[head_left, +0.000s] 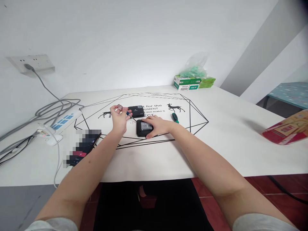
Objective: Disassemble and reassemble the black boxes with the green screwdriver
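My left hand (119, 118) is closed around a screwdriver (127, 113) with a clear handle and a blue collar. Its thin shaft slants down to the upper left corner of a black rectangular device (141, 132) with a white label. Over that device's right side lies my right hand (156, 125), fingers and thumb gripping it against the table. Just behind, a black flat box-shaped piece (136, 111) rests on the table. Several tiny light bits (132, 122), perhaps screws, lie left of the device. A green-and-black screwdriver handle (175, 118) lies to the right.
A phone-like dark object (84, 148), partly pixelated, lies at the left near a power strip (67, 120) and tangled grey cables (51, 109). Green-and-white boxes (187, 81) with a plastic bag stand against the wall. A red package (285, 130) sits on the table's right side (231, 144).
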Tool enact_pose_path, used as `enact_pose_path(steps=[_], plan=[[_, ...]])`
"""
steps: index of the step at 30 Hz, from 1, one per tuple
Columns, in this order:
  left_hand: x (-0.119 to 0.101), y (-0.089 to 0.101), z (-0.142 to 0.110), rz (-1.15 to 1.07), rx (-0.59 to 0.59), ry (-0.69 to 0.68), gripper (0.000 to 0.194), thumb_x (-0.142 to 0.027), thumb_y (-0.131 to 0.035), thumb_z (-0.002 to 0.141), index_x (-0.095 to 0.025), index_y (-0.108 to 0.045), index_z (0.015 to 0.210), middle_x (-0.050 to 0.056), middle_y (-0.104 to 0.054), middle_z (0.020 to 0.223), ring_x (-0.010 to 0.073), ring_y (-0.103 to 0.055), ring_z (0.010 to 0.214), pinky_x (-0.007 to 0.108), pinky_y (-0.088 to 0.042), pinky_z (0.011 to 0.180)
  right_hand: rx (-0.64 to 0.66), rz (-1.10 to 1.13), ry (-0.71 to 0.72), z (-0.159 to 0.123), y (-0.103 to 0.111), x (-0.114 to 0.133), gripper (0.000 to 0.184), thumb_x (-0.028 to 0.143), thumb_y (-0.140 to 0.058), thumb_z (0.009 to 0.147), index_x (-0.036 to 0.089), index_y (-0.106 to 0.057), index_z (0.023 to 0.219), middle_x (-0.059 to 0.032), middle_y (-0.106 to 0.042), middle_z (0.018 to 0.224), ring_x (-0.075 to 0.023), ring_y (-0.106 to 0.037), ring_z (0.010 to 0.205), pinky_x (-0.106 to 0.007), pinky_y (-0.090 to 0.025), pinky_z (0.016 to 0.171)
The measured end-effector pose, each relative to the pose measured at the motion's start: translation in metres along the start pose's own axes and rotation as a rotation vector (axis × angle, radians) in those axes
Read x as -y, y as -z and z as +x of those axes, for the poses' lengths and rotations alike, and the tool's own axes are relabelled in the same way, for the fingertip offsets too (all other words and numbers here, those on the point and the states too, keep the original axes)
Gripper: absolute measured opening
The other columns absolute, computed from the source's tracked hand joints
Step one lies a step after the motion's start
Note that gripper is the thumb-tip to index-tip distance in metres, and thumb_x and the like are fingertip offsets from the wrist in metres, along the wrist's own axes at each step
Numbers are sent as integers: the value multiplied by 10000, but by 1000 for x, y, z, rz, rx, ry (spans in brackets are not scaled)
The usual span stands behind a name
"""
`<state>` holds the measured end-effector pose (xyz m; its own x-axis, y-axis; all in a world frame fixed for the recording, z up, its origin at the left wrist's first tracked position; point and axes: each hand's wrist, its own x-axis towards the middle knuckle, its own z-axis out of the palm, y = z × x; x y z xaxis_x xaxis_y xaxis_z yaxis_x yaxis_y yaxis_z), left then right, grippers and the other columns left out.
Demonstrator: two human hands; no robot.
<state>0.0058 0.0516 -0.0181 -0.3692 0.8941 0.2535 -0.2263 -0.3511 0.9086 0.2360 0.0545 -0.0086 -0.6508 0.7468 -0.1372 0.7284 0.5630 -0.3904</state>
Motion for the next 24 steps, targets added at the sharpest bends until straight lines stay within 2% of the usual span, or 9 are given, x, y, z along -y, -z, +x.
enact_pose_path(steps=[4, 8, 12, 15, 18, 21, 24], plan=[[-1, -2, -4, 76, 59, -70, 438, -252, -761, 945, -325, -394, 1173, -20, -648, 1097, 158, -761, 915, 401, -656, 937, -11, 5, 12, 1, 0, -1, 1174, 700, -884, 702, 322, -426, 1716, -181, -534, 1628, -499, -449, 1495, -657, -434, 1212], [-2, -1, -7, 228, 126, -185, 520, -226, -753, 943, -337, -489, 1377, 12, -695, 1097, 187, -762, 907, 368, -642, 913, -5, -4, 8, 1, -1, -1, 1202, 697, -872, 710, 299, -387, 1736, -186, -508, 1654, -490, -435, 1511, -645, -417, 1232], [-4, -2, -11, 441, 190, -222, 577, -196, -736, 944, -337, -575, 1480, 42, -749, 1136, 208, -747, 905, 394, -616, 975, -14, -1, 4, 0, -1, -1, 1192, 705, -865, 717, 298, -393, 1733, -187, -508, 1660, -496, -435, 1509, -654, -414, 1229], [-3, -3, -13, 548, 243, -240, 639, -169, -736, 941, -350, -550, 1525, 41, -763, 1157, 206, -742, 895, 435, -601, 1030, -17, -5, 10, 0, -1, 0, 1202, 722, -868, 708, 303, -398, 1732, -183, -519, 1652, -489, -445, 1499, -646, -415, 1230], [1, -1, -11, 477, 230, -164, 750, -137, -724, 931, -373, -447, 1586, 35, -752, 1161, 191, -759, 878, 429, -625, 994, -7, -8, 6, 0, 0, 1, 1226, 735, -866, 704, 294, -381, 1740, -189, -511, 1657, -490, -440, 1503, -644, -415, 1232], [9, 3, -4, 273, 104, 4, 880, -96, -700, 912, -396, -287, 1629, 24, -710, 1146, 174, -786, 864, 395, -666, 902, 1, -5, 3, -1, 1, 3, 1211, 711, -870, 710, 285, -390, 1737, -197, -515, 1649, -495, -442, 1500, -647, -421, 1228], [17, 8, 2, 153, -6, 174, 938, -76, -724, 885, -410, -226, 1605, -6, -666, 1097, 153, -791, 822, 383, -683, 864, -4, -1, 0, -1, 1, 3, 1203, 696, -875, 707, 298, -393, 1735, -189, -515, 1652, -492, -439, 1508, -646, -423, 1229]])
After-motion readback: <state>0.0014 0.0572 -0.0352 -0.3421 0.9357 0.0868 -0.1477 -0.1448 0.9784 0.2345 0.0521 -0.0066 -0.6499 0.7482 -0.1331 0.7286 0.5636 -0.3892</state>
